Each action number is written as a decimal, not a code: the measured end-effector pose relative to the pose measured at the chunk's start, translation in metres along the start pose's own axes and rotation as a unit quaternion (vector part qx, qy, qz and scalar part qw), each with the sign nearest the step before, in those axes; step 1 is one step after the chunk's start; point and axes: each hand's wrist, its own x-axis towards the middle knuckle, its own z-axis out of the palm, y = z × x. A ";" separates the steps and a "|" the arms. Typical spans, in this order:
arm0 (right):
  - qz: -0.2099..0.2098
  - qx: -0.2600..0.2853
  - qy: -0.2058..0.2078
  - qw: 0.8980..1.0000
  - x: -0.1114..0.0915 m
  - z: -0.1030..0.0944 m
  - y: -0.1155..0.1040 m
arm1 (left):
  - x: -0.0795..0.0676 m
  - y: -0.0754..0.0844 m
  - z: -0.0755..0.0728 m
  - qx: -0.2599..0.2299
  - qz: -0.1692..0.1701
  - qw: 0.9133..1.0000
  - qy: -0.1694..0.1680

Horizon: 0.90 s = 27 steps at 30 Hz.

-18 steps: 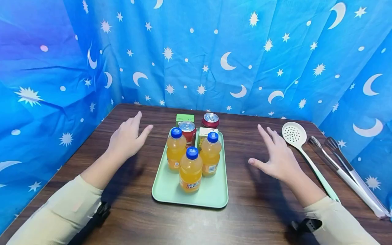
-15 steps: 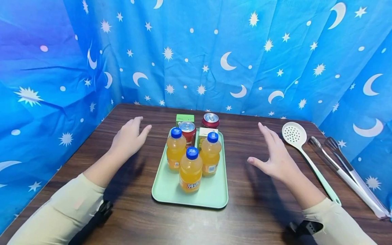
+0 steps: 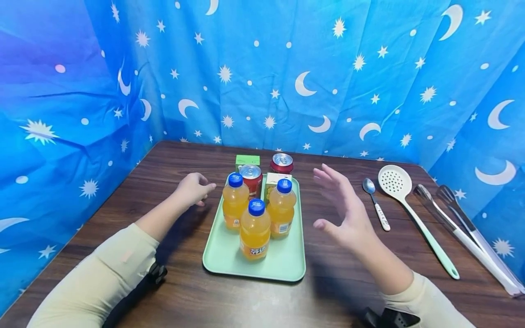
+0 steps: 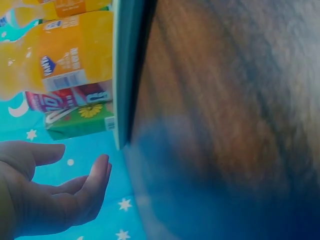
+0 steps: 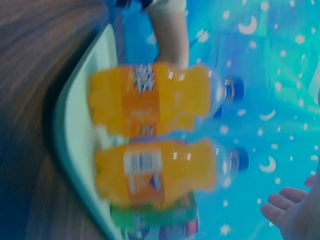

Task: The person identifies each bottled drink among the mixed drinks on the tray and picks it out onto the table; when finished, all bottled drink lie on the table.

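A pale green tray [image 3: 221,266] carries three bottles of orange drink with blue caps: a front bottle [image 3: 255,232], a left bottle [image 3: 235,202] and a right bottle [image 3: 281,209]. Behind them stand a red drink can [image 3: 252,177], a second red can [image 3: 282,163], a green carton [image 3: 247,159] and a yellow-and-white carton [image 3: 279,178], partly hidden. My left hand [image 3: 190,190] is beside the tray's left edge, fingers loosely bent and holding nothing; the left wrist view shows the thumb and fingers apart. To the tray's right, my right hand [image 3: 346,216] is spread and holds nothing.
On the right of the dark wooden table [image 3: 164,300] lie a spoon [image 3: 377,205], a white slotted skimmer [image 3: 394,182] with a green handle and tongs [image 3: 463,232] with dark tips. A blue star-patterned curtain [image 3: 262,68] encloses the back and sides.
Both hands have moved inward toward the tray, the left one lower and with its fingers more bent. The spoon, earlier hidden by the right hand, now shows.
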 end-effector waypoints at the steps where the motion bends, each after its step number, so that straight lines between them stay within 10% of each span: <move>1: -0.004 0.013 -0.002 1.000 0.001 0.004 -0.002 | 0.001 0.000 0.003 -0.012 -0.011 1.000 -0.006; 9: -0.048 0.054 -0.015 0.997 0.010 0.037 -0.004 | 0.008 -0.001 0.018 -0.054 -0.064 0.996 -0.036; 27: -0.007 0.094 -0.061 0.994 0.006 0.083 0.008 | 0.009 -0.005 0.029 -0.056 -0.064 0.995 -0.048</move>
